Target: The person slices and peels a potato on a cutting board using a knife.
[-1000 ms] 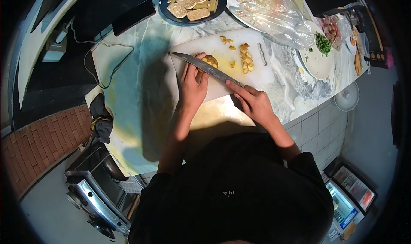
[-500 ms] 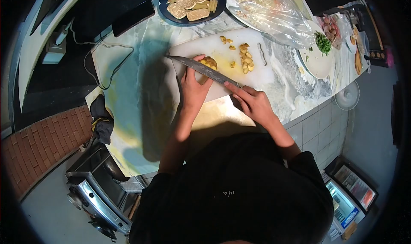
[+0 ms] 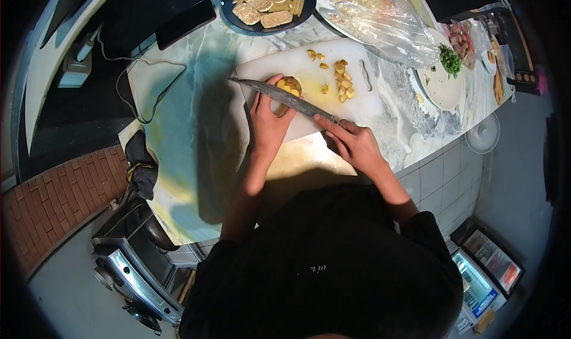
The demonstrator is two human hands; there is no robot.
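Note:
My left hand (image 3: 271, 122) grips a round brown and yellow piece of food (image 3: 289, 85), partly peeled, on the white cutting board (image 3: 366, 106). Its thumb and fingers are partly hidden under the blade. My right hand (image 3: 357, 144) is closed on the handle of a large knife (image 3: 285, 96), forefinger stretched along it. The dark blade lies across the near side of the food, its tip pointing left past my left hand. Small yellow-brown pieces (image 3: 343, 83) form a row on the board to the right, with a few more scattered beside them.
Behind the board stands a dark pan (image 3: 262, 25) with browned slabs and strips. A clear plastic bag (image 3: 389, 27) lies at the back right, near a plate (image 3: 440, 89) with chopped greens (image 3: 449, 61). A cable (image 3: 156, 104) curls on the left; a dark cloth (image 3: 141, 166) hangs at the edge.
The knife has shifted slightly left and its tip lies a little lower than a second ago. My left hand has turned slightly around the food. Both hands keep their hold.

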